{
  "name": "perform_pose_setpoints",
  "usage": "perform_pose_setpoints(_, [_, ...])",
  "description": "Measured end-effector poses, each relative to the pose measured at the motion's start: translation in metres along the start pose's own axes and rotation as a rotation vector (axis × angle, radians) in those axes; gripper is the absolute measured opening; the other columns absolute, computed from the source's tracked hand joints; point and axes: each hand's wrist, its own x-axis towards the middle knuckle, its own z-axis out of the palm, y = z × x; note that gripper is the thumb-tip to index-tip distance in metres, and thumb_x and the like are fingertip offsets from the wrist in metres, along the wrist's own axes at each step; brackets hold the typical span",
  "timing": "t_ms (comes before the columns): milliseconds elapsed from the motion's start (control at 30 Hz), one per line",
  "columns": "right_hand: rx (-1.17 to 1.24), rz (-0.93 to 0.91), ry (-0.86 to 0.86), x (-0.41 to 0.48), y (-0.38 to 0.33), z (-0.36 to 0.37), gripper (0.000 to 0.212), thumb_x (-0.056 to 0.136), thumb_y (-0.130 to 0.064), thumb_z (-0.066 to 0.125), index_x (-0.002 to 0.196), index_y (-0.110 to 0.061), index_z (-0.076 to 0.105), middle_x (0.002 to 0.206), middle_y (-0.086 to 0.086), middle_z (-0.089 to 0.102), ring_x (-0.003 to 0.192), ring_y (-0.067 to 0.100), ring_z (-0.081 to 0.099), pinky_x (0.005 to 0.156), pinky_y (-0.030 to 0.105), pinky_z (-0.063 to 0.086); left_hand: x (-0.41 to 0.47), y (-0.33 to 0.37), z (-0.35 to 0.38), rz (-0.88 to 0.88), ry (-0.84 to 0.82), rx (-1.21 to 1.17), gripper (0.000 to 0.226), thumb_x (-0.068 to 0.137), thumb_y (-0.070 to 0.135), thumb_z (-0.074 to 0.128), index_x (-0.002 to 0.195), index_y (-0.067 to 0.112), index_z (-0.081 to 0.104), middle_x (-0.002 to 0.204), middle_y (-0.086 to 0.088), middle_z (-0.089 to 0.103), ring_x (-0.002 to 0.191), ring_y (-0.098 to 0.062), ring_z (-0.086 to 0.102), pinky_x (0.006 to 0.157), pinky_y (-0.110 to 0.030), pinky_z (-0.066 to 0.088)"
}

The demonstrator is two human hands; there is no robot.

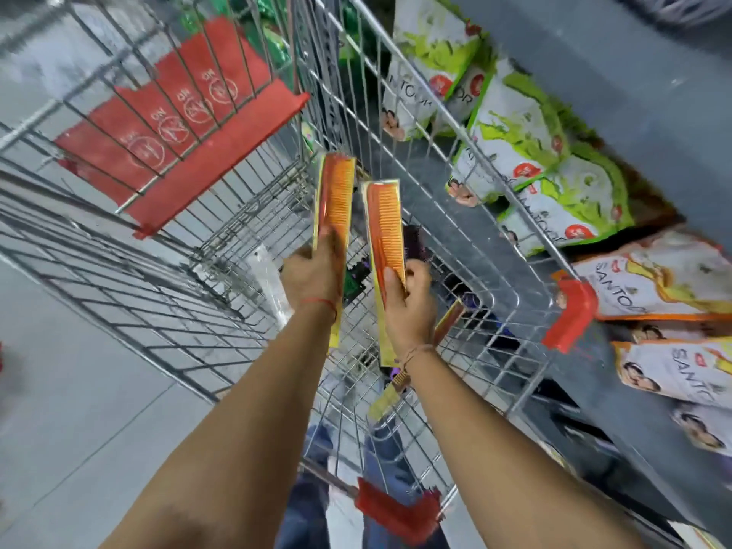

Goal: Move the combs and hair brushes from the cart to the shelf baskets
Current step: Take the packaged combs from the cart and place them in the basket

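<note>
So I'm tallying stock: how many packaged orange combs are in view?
4: left hand's comb, right hand's comb, two more in the cart. Others may be hidden.

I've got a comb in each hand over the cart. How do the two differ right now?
The left hand's comb sits higher and further up the frame than the right hand's comb. The left hand covers its comb's lower middle; the right hand pinches its comb's edge with the thumb across the face. Both are orange, packaged and roughly upright.
</note>
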Motion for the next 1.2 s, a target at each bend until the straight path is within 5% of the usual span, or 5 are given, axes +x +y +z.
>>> perform_pose_setpoints(300, [0.297, -0.278, 0.603, -0.01, -0.113, -0.107, 0.008, 0.087, -0.026, 0.052, 0.083, -0.03, 0.047, 0.062, -0.018, 0.048, 0.055, -0.01, 0.047, 0.058, 0.013, 0.038, -0.14, 0.109, 0.007, 0.65, -0.171, -0.61, 0.027, 0.083, 0.043, 0.05, 0.063, 0.026, 0.058, 0.066, 0.011, 0.059, 0.055, 0.01, 0.05, 0.064, -0.017, 0.041])
perform_pose_setpoints(633, [0.245, -0.143, 1.198, -0.028, -0.123, -0.356, 0.032, 0.098, -0.027, 0.043, 0.083, -0.001, 0.055, 0.07, 0.015, 0.054, 0.068, 0.02, 0.046, 0.064, 0.035, 0.032, -0.355, 0.176, 0.109, 0.9, -0.862, -0.156, 0.039, 0.092, 0.033, 0.05, 0.063, 0.008, 0.053, 0.096, -0.038, 0.063, 0.093, -0.047, 0.06, 0.075, -0.044, 0.049])
perform_pose_setpoints(767, [0.116, 0.031, 1.199, -0.054, -0.077, -0.462, 0.042, 0.098, -0.035, 0.038, 0.085, 0.0, 0.056, 0.079, 0.023, 0.061, 0.076, 0.032, 0.053, 0.066, 0.036, 0.037, -0.449, 0.17, 0.154, 0.981, -0.917, 0.071, 0.032, 0.096, 0.024, 0.044, 0.112, 0.0, 0.058, 0.12, -0.025, 0.063, 0.113, -0.037, 0.056, 0.086, -0.034, 0.042])
perform_pose_setpoints(1067, [-0.007, 0.343, 0.99, -0.074, 0.009, -0.631, 0.032, 0.098, -0.02, 0.037, 0.099, -0.001, 0.063, 0.116, 0.026, 0.062, 0.108, 0.037, 0.057, 0.079, 0.033, 0.043, -0.547, 0.158, 0.263, 0.925, -0.994, 0.512, 0.041, 0.1, 0.016, 0.035, 0.136, -0.003, 0.044, 0.143, -0.019, 0.046, 0.132, -0.03, 0.045, 0.095, -0.023, 0.042])
perform_pose_setpoints(1200, [-0.049, 0.439, 0.834, -0.066, 0.041, -0.65, 0.027, 0.091, -0.009, 0.041, 0.066, -0.006, 0.049, 0.076, 0.015, 0.057, 0.089, 0.031, 0.053, 0.074, 0.033, 0.04, -0.535, 0.137, 0.285, 0.974, -0.891, 0.741, 0.043, 0.1, 0.018, 0.036, 0.138, -0.001, 0.041, 0.145, -0.017, 0.044, 0.134, -0.031, 0.043, 0.106, -0.035, 0.04])
